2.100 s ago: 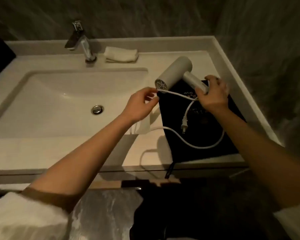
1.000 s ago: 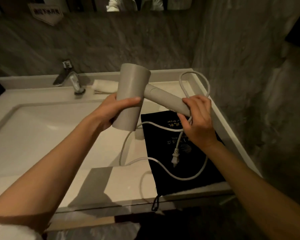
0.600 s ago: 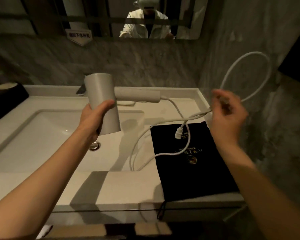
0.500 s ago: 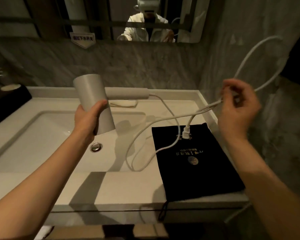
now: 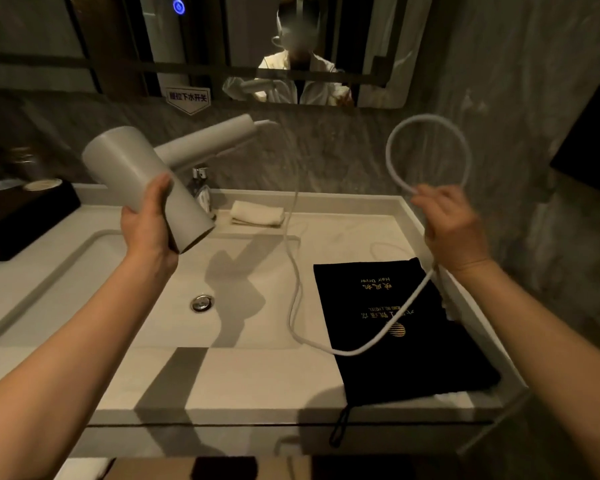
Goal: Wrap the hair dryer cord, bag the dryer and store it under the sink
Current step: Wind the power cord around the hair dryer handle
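The left hand (image 5: 149, 230) is wrapped around the barrel of the grey hair dryer (image 5: 146, 181), holding it up over the sink basin (image 5: 84, 292) with its handle pointing up and to the right. The right hand (image 5: 454, 230) pinches the white cord (image 5: 295, 271), a round loop standing above its fingers; the rest of the cord sags across the black drawstring bag (image 5: 395, 358), which lies flat on the counter (image 5: 257, 382) right of the basin

The cord (image 5: 293, 271) blurs thin below the dryer's handle, and its plug hides behind the right hand (image 5: 454, 230). The tap (image 5: 201, 188) sits mostly behind the hair dryer (image 5: 146, 181); the dark tray (image 5: 25, 216) is cut off at the left edge.
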